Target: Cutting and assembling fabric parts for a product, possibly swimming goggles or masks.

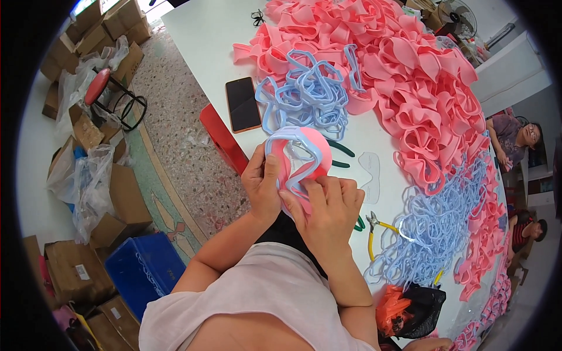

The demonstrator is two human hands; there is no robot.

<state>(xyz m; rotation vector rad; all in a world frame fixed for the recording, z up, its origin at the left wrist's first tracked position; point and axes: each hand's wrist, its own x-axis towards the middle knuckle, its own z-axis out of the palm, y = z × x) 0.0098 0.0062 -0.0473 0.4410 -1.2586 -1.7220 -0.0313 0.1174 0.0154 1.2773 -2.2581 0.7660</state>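
Note:
Both hands hold a swim mask (320, 140), made of a soft pink skirt with a light blue frame around its edge. My left hand (261, 187) grips the left side, its thumb lying along the blue frame. On the near right side, my right hand (328, 213) pinches the rim between thumb and fingers. Beyond the mask lies a heap of light blue frames (304, 96). A clear lens (369, 178) rests flat on the white table to the right. Green-handled pliers (341, 147) are partly hidden behind the mask. Yellow-handled cutters (371, 231) lie right of my right hand.
A large heap of pink skirts (404, 70) covers the far table, with tangled light blue strips (433, 216) on the right. A phone (243, 104) lies near the left edge. A red plastic stool (222, 137) and blue bin (140, 269) stand left. Two people appear far right.

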